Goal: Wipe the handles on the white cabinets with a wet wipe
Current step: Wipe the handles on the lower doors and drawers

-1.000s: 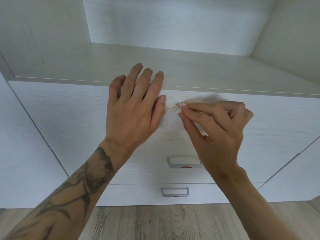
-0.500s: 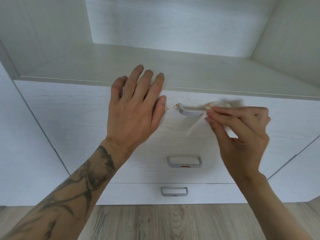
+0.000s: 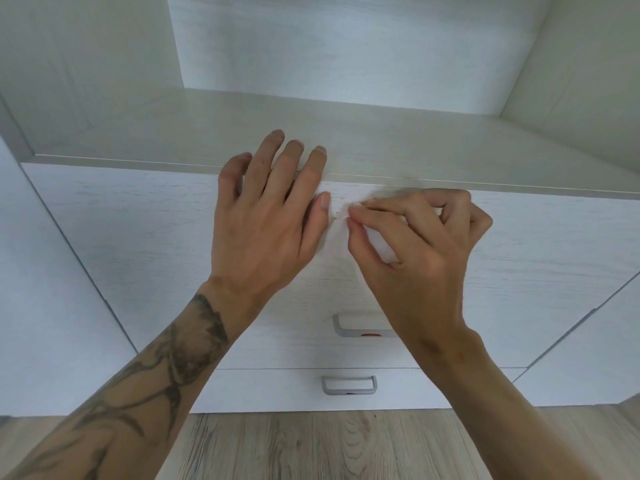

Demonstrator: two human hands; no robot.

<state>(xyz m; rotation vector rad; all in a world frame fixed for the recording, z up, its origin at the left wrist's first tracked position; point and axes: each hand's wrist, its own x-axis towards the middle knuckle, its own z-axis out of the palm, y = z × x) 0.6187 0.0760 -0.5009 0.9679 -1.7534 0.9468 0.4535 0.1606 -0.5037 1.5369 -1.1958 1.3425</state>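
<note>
My left hand [image 3: 268, 216] lies flat and open against the top white drawer front [image 3: 138, 237], its fingertips over the drawer's upper edge. My right hand [image 3: 412, 237] pinches a white wet wipe [image 3: 382, 245] and presses it on the top drawer's handle, which the hand and wipe hide. A few small brown specks show on the drawer just left of the wipe. Below, a second grey handle [image 3: 346, 329] carries a red smear along its lower bar. A third grey handle [image 3: 348, 385] sits on the lowest drawer.
An open shelf [image 3: 346, 133] recesses above the drawers. White cabinet panels flank both sides, left [image 3: 41, 289] and right [image 3: 595, 358]. A wood-look floor [image 3: 311, 445] runs below the bottom drawer.
My right hand has swept the wipe back leftwards along the top handle, covering it again after it was exposed half a second ago. The left hand has stayed in place.
</note>
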